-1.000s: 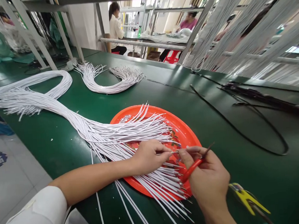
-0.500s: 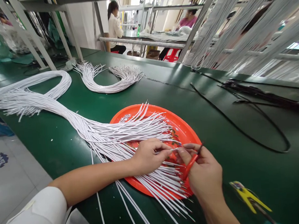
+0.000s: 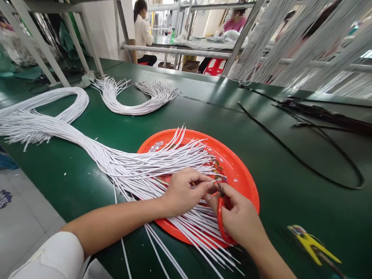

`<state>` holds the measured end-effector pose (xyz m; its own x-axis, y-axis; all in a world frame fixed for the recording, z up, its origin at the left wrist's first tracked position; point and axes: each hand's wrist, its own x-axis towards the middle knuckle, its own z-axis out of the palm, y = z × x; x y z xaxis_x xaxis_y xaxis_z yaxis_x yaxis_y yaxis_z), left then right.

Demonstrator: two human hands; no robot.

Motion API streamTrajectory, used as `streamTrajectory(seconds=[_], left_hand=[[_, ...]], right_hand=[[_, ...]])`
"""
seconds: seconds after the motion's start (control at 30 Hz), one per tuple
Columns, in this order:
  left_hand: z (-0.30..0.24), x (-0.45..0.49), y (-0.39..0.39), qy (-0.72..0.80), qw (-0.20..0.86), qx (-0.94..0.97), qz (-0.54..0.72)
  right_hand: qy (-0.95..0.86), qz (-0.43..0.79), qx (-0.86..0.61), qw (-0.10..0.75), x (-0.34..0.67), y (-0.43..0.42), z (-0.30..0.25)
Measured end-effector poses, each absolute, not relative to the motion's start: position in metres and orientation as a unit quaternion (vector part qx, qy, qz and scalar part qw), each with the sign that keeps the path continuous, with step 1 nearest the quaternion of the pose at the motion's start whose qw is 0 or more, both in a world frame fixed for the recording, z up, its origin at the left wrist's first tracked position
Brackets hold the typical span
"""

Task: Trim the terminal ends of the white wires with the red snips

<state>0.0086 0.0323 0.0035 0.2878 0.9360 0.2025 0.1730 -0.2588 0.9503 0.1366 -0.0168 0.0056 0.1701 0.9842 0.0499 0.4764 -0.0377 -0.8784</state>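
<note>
My left hand (image 3: 184,193) pinches the end of one white cable between thumb and fingers, above a round red tray (image 3: 244,173). My right hand (image 3: 244,216) is closed around small red-handled scissors (image 3: 221,222), their dark blades upright at the tip of that cable. The fingertips of both hands nearly meet there. A large bundle of white cables (image 3: 127,165) runs in from the left, its loose ends fanned across the tray above and below my left hand. Silvery scraps (image 3: 156,146) lie at the tray's far left.
Yellow-handled cutters (image 3: 309,244) lie at the right on the green table (image 3: 203,112). Black cables (image 3: 324,115) spread behind them. Another white cable coil (image 3: 136,109) lies farther back. White cords hang from a rack (image 3: 248,29) at upper right; people sit beyond it.
The scissors have swung from pointing away, tucked in my right hand, to upright with the blades at the cable end. My right hand has moved slightly left; the left stays nearly still.
</note>
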Motion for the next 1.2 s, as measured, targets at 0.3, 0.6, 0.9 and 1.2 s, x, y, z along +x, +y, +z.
streamTrajectory(seconds=[0.3,0.6,0.9,1.2], left_hand=[[0.002,0.008,0.031,0.395,0.421,0.694,0.43],[0.001,0.01,0.03,0.386,0.418,0.703,0.427],[0.002,0.009,0.032,0.423,0.443,0.66,0.435],[0.001,0.008,0.029,0.403,0.405,0.71,0.412]], right_hand=[[-0.578,0.281,-0.663,0.384,0.138,-0.018,0.003],[-0.573,0.298,-0.668,0.371,0.138,-0.017,0.004],[-0.542,0.355,-0.642,0.41,0.141,-0.016,0.012],[-0.39,0.342,-0.613,0.596,0.141,-0.012,0.009]])
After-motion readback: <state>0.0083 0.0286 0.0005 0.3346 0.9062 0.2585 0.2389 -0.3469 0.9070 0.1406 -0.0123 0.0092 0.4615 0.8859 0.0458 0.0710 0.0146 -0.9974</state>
